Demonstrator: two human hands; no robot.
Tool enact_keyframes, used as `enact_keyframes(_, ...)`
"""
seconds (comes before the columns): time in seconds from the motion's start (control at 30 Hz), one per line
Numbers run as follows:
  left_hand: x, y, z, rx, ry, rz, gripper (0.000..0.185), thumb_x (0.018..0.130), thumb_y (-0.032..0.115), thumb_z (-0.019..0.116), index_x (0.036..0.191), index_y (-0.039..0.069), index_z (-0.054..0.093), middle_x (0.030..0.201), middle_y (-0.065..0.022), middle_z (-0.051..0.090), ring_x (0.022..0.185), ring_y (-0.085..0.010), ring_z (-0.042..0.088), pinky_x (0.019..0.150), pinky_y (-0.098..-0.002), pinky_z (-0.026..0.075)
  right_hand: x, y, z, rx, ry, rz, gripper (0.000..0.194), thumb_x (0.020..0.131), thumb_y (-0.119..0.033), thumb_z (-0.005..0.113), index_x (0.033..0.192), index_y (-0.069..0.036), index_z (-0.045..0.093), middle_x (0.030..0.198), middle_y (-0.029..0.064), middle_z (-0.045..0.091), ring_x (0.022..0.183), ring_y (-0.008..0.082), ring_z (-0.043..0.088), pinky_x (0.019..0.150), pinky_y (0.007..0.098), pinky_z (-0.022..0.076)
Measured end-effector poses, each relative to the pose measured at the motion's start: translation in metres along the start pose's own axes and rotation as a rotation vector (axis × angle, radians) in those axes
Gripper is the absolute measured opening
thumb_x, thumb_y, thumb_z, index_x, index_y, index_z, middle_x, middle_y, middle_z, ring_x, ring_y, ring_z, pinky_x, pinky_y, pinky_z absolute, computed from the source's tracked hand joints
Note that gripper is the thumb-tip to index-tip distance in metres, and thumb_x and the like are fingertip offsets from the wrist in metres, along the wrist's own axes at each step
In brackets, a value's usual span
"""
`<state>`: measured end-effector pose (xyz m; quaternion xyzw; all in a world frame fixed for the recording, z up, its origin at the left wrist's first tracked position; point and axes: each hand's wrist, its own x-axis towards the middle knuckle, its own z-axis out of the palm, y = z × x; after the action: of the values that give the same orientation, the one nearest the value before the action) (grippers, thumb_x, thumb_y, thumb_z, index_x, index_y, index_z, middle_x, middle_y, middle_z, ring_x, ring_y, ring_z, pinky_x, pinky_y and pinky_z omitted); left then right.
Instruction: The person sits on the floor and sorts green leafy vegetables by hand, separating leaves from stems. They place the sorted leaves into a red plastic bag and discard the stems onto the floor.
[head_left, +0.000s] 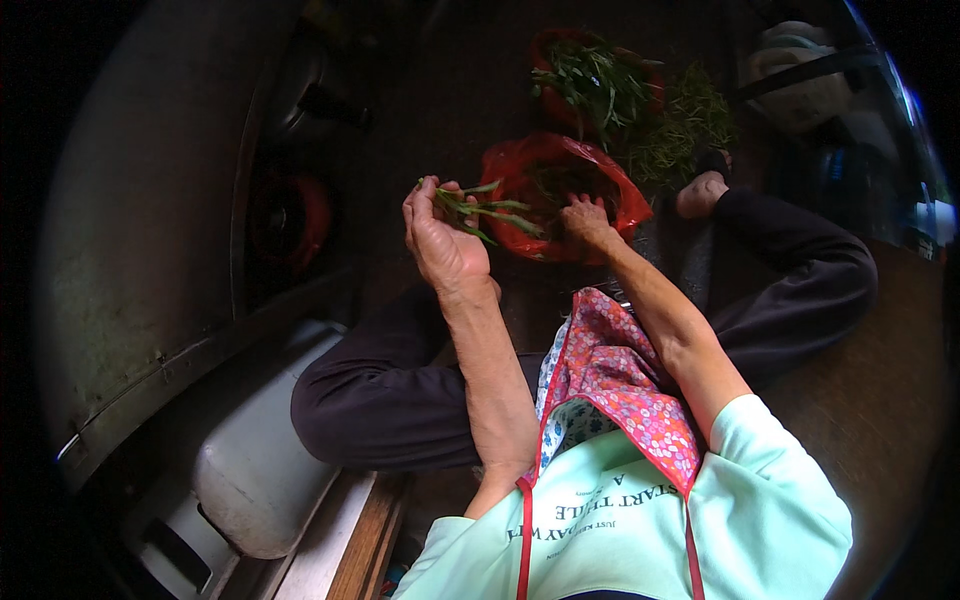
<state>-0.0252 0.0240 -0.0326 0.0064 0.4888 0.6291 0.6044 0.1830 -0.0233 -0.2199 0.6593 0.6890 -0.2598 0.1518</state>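
Observation:
My left hand is raised with its palm turned up, its fingers closed around a small bunch of leafy green stems that point right. My right hand reaches into an open red plastic bag, where some greens show dimly; its fingertips are partly hidden, and whether they grip anything cannot be told. Behind this bag, a second red bag holds a heap of long green leaves. Thin green stems lie in a loose pile on the floor to its right.
A bare foot rests near the stem pile, and my bent legs flank the nearer bag. At left stand a metal panel, a grey gas cylinder and a dim red round object. A pale container stands at upper right.

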Motion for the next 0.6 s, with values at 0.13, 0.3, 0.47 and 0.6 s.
enact_keyframes(0.13,0.002,-0.004,0.005,-0.048,0.068,-0.055,0.012,0.086,0.016,0.066,0.094,0.010,0.059,0.077,-0.0004,0.055,0.072,-0.0138,0.056,0.064,-0.0311,0.048,-0.007,-0.001,-0.004,0.040,0.191,-0.047,0.026,0.078,-0.020,0.063,0.101,-0.010,0.071,0.118,0.0151,0.061,0.118,0.0331,0.053,0.097,0.0499,0.0430)
enact_keyframes(0.3,0.007,-0.015,0.002,0.016,0.029,-0.050,0.014,0.084,0.015,0.070,0.089,0.009,0.058,0.069,0.0016,0.049,0.059,-0.0119,0.051,0.046,-0.0238,0.039,-0.017,0.005,-0.045,0.500,0.183,-0.073,0.023,0.071,-0.013,0.066,0.092,-0.005,0.068,0.094,0.0130,0.067,0.092,0.0273,0.063,0.078,0.0400,0.0502)
enact_keyframes(0.47,0.013,-0.022,-0.006,0.125,-0.090,-0.233,0.014,0.083,0.013,0.071,0.088,0.011,0.058,0.069,0.0019,0.050,0.057,-0.0106,0.050,0.039,-0.0207,0.030,-0.033,0.007,-0.081,1.014,0.118,-0.009,0.013,0.071,-0.014,0.066,0.077,-0.004,0.062,0.066,0.0043,0.060,0.063,0.0143,0.056,0.059,0.0311,0.0464)
enact_keyframes(0.6,0.014,-0.038,-0.012,0.289,-0.118,-0.311,0.012,0.083,0.013,0.071,0.090,0.012,0.060,0.074,0.0009,0.057,0.057,-0.0095,0.054,0.037,-0.0188,0.029,-0.046,0.008,-0.107,1.111,0.119,-0.064,0.011,0.070,-0.014,0.065,0.073,-0.003,0.060,0.065,-0.0001,0.057,0.062,0.0098,0.052,0.056,0.0297,0.0434)
